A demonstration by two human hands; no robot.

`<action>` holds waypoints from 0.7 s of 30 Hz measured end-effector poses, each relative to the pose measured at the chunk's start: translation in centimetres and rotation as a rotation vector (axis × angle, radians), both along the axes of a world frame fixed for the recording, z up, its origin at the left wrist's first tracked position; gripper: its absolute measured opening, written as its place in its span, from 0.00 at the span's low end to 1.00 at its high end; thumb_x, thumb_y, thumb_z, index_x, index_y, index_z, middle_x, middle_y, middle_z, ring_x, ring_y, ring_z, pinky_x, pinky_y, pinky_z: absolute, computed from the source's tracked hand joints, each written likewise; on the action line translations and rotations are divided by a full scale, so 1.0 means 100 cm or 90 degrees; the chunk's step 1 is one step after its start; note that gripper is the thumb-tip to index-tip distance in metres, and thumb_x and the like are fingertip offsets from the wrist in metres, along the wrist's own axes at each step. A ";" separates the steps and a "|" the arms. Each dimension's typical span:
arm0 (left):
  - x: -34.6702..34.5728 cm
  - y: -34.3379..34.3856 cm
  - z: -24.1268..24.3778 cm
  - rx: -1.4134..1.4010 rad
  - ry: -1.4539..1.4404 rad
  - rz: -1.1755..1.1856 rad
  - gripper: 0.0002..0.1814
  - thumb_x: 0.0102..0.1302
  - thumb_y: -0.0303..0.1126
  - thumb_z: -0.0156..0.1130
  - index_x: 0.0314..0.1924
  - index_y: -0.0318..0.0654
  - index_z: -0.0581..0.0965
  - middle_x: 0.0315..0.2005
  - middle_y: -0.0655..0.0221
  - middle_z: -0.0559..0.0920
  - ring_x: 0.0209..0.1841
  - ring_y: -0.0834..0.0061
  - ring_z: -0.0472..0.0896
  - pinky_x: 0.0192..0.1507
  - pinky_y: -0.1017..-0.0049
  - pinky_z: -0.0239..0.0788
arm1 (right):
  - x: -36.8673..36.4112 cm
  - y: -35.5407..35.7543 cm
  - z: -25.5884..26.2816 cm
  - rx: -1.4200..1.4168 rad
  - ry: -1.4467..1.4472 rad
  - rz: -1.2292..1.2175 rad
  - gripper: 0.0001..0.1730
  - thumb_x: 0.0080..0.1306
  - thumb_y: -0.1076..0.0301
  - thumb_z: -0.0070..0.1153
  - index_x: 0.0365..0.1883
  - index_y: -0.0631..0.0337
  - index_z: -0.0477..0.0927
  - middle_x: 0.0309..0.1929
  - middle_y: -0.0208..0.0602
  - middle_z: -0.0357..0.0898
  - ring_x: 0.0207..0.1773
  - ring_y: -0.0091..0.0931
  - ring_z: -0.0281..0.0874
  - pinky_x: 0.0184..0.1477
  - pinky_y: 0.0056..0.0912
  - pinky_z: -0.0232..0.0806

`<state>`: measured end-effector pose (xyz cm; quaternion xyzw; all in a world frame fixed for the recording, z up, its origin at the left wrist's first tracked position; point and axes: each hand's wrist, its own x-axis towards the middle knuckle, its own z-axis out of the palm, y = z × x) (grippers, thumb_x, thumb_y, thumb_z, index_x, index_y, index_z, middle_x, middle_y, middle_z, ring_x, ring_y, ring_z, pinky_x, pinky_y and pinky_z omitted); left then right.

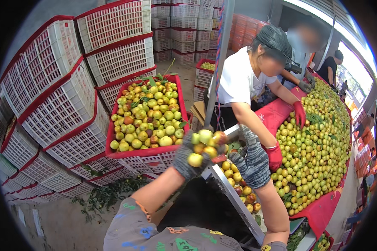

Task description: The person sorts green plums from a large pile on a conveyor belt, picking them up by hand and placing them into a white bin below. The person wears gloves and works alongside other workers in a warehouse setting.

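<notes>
My left hand (187, 160), in a grey knit glove, holds a cluster of yellow-green jujubes (205, 141), some with brown patches. It is raised between a red-lined crate (144, 152) and a metal-edged tray (231, 196). My right hand (253, 160), in a striped grey knit glove, is over the tray with thumb and fingers apart; I see nothing held in it. Looser jujubes (246, 190), several brown-blotched, lie in the tray below my hands. Green leaves show beside my right thumb. The crate is full of jujubes (147, 117) with a few leaves on top.
Stacked white crates (61, 75) rise on the left. A metal post (220, 62) stands ahead. To the right, a co-worker in red gloves (274, 158) reaches over a large heap of jujubes (314, 141) on red cloth. Cut leaves (113, 194) litter the floor.
</notes>
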<state>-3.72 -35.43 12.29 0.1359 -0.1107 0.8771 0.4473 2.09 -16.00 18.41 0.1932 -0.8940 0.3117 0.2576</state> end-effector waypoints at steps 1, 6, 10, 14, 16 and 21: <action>-0.009 -0.029 -0.012 -0.081 -0.026 0.104 0.32 0.58 0.53 0.63 0.58 0.43 0.68 0.53 0.63 0.72 0.46 0.69 0.76 0.36 0.75 0.79 | 0.000 -0.003 -0.002 -0.007 0.003 0.011 0.39 0.54 0.56 0.65 0.59 0.68 0.66 0.50 0.49 0.74 0.49 0.40 0.75 0.53 0.39 0.67; -0.045 -0.121 0.030 -0.382 0.119 0.541 0.28 0.63 0.50 0.59 0.56 0.40 0.71 0.49 0.57 0.77 0.48 0.60 0.78 0.39 0.69 0.80 | 0.012 0.018 -0.021 -0.039 -0.037 -0.023 0.38 0.56 0.59 0.63 0.61 0.69 0.65 0.47 0.49 0.76 0.43 0.37 0.76 0.48 0.36 0.69; -0.127 -0.176 0.025 -0.742 0.244 0.783 0.20 0.69 0.33 0.50 0.59 0.33 0.69 0.55 0.64 0.74 0.55 0.71 0.74 0.56 0.75 0.67 | 0.034 0.037 -0.026 -0.121 -0.187 -0.086 0.38 0.59 0.72 0.57 0.68 0.61 0.58 0.52 0.37 0.74 0.29 0.16 0.65 0.37 0.21 0.66; -0.271 -0.283 -0.039 -1.124 0.723 0.989 0.19 0.69 0.39 0.52 0.55 0.38 0.74 0.53 0.66 0.76 0.57 0.71 0.71 0.61 0.73 0.59 | 0.046 0.057 -0.038 -0.050 -0.099 -0.087 0.35 0.61 0.66 0.57 0.65 0.62 0.61 0.51 0.42 0.73 0.38 0.28 0.72 0.45 0.30 0.68; -0.294 -0.279 -0.046 -1.231 0.771 0.938 0.24 0.68 0.45 0.53 0.55 0.35 0.75 0.52 0.59 0.78 0.55 0.66 0.74 0.59 0.70 0.62 | 0.055 0.070 -0.051 -0.036 -0.090 -0.144 0.34 0.60 0.61 0.58 0.62 0.65 0.64 0.54 0.49 0.73 0.51 0.38 0.74 0.54 0.38 0.67; -0.291 -0.291 -0.048 -1.370 0.674 0.813 0.26 0.68 0.45 0.54 0.57 0.33 0.73 0.55 0.58 0.76 0.58 0.64 0.72 0.59 0.70 0.62 | 0.072 0.103 -0.051 0.011 -0.234 -0.237 0.33 0.62 0.53 0.56 0.60 0.63 0.67 0.55 0.49 0.72 0.56 0.39 0.73 0.56 0.37 0.66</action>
